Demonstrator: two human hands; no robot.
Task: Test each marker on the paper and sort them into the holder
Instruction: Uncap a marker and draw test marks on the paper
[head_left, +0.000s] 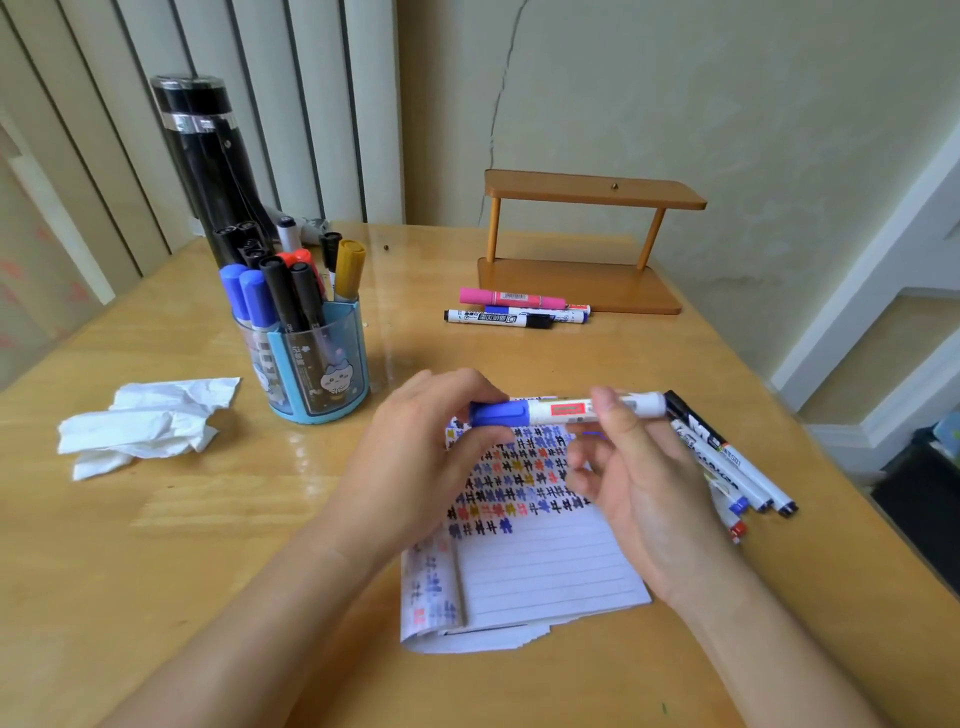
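Observation:
A white marker with a blue cap (550, 410) lies level above the lined paper (540, 571), held between both hands. My left hand (415, 457) grips the blue cap end. My right hand (639, 483) pinches the white barrel. The paper's upper half is covered with rows of coloured test marks. The blue holder (311, 374) stands to the left with several markers upright in it. Several markers (727, 462) lie right of the paper, partly behind my right hand. Three more markers (519, 309) lie farther back by the wooden stand.
A crumpled white tissue (140, 423) lies at the left. A tall black cylinder (208, 166) stands behind the holder. A small wooden shelf stand (582, 244) sits against the far wall. The table's right edge drops off close to the loose markers.

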